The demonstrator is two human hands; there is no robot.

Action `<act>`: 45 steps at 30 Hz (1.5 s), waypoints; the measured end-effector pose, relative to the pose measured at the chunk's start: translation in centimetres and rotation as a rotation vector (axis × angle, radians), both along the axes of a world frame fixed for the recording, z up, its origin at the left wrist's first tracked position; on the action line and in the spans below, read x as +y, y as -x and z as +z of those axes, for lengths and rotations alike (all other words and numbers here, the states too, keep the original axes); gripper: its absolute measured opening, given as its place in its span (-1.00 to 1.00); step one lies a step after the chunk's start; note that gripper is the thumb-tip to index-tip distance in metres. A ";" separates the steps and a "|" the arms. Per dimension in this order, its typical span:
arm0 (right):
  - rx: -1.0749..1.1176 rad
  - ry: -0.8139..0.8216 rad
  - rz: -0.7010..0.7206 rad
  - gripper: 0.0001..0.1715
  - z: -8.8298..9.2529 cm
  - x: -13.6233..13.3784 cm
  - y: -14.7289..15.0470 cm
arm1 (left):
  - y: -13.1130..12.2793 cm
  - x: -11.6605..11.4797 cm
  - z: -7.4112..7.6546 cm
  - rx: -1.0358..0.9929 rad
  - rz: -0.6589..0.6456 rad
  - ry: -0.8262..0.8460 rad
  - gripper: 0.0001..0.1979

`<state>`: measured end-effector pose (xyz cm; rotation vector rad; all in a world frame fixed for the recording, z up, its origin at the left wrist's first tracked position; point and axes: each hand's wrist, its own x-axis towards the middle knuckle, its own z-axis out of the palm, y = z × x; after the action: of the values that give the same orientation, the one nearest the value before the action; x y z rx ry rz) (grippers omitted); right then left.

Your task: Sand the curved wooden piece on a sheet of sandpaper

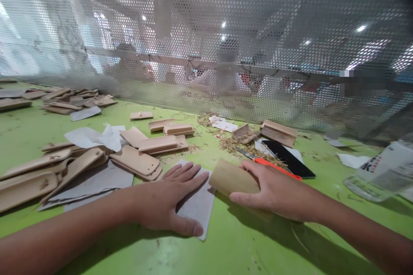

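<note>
My left hand (164,202) lies flat with its fingers spread, pressing on a pale grey sheet of paper (201,206) on the green table. Just right of that sheet, my right hand (277,189) is wrapped over a curved bamboo piece (230,177), thumb on the near side and fingers on the far side. The rounded outer face of the bamboo points up, and its left end is close to the paper's right edge. My palm covers its right end. Beyond my right hand, an orange-handled cutter (274,168) lies beside a black phone (288,159).
Carved bamboo pieces (135,161) lie left of centre, with more in a pile (77,99) at the far left. Crumpled white tissue (97,136) sits among them. Bamboo shavings (237,145) litter the middle. A clear plastic bottle (383,172) is at right. A perforated screen (193,47) borders the table's back.
</note>
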<state>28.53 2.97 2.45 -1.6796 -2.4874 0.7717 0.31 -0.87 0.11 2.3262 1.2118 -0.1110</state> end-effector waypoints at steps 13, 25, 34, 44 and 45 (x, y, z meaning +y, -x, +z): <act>0.666 0.649 -0.081 -0.29 0.1 1.0 -0.5 | -0.8 -0.2 -1.0 -0.080 0.073 -0.099 0.05; 0.466 0.780 0.042 -0.49 0.8 -0.1 0.2 | -1.2 -0.6 -0.6 -0.053 0.086 -0.085 0.08; 0.552 0.602 -0.052 -0.46 0.3 -0.1 -1.0 | -1.5 -0.6 -1.4 -0.002 0.199 -0.313 -0.35; 0.958 0.795 -0.333 -0.12 0.2 -5.4 -2.5 | -1.3 -0.3 -1.5 -0.223 0.004 -0.327 -0.55; 0.969 0.784 -0.328 -0.17 0.0 -5.8 -2.6 | -1.2 -0.3 -1.4 -0.262 -0.073 -0.297 -0.56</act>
<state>31.12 -2.80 2.42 -1.2482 -1.2672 2.0298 1.55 -1.13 -1.33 2.5390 1.0708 0.3615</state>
